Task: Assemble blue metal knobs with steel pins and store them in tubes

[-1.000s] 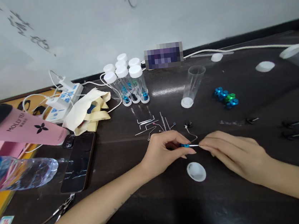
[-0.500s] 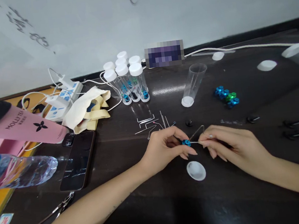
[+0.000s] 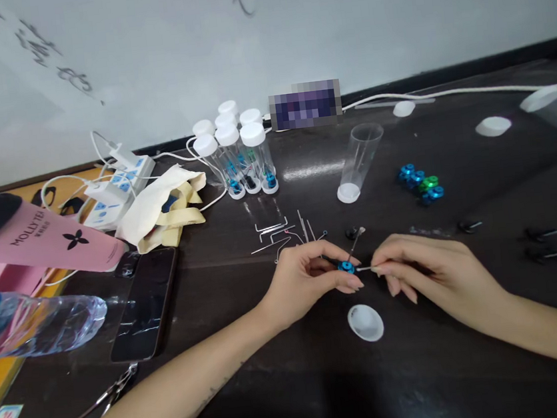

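My left hand (image 3: 303, 280) pinches a small blue ring-shaped part (image 3: 346, 267) between thumb and fingers. My right hand (image 3: 429, 271) pinches a thin bent metal wire (image 3: 359, 253), whose short end points into the blue part while its long end sticks up and back. Both hands hover just above the dark table (image 3: 287, 376). A white cap (image 3: 366, 322) lies on the table right below them. Loose bent wires (image 3: 283, 230) lie just behind my left hand.
Several capped clear tubes (image 3: 242, 154) stand at the back, an open tube (image 3: 359, 159) beside them. Blue and green parts (image 3: 421, 182) lie to the right, black parts (image 3: 548, 242) farther right. A phone (image 3: 145, 301), pink cup (image 3: 35, 240), water bottle (image 3: 30, 324) and cloth bag (image 3: 165, 205) crowd the left.
The wire has turned in my right hand: its bent long end has swung from lying low to pointing up and back. The blue part has stayed pinched in my left hand.
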### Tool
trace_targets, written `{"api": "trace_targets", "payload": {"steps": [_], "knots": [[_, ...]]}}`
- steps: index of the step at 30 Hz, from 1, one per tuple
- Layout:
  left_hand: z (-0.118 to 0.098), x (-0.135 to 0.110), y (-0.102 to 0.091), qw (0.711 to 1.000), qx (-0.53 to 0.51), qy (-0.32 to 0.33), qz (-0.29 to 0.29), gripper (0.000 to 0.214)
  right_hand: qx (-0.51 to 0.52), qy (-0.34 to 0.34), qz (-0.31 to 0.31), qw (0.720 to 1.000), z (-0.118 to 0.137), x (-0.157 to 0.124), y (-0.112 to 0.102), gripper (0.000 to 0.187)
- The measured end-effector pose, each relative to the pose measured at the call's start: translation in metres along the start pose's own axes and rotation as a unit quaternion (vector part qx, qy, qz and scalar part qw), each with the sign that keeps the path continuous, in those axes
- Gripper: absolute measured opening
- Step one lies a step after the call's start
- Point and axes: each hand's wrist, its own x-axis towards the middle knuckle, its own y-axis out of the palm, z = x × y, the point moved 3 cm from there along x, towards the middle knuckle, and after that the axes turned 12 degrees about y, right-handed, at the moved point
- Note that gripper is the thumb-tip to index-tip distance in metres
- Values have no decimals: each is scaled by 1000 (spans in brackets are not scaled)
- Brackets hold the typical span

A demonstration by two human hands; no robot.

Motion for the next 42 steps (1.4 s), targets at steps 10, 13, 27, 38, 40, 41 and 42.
{"api": "trace_targets", "payload": {"steps": [10,13,27,38,40,41,42], "knots": [[-4,3,1,1000,-3,12,10,20,-36,-59,-41,997,7,-3,-4,10],[-6,3,0,1000,19,12,12,22,-29,-64,-54,996,6,-4,-4,10],[2,5,-2,999,-32,14,-27,27,-74,-92,-66,991,6,-5,-3,10],[1,3,0,1000,18,-17,-14,24,-149,-141,-92,974,7,-9,1,14],[3,2,0,999,10,-26,-19,27,-158,-145,-94,972,8,-9,1,14],[5,2,0,999,6,-31,-20,28,-161,-148,-97,971,8,-10,1,14],[6,2,-1,999,4,-35,-21,28,-164,-150,-98,970,8,-10,1,15]]}}
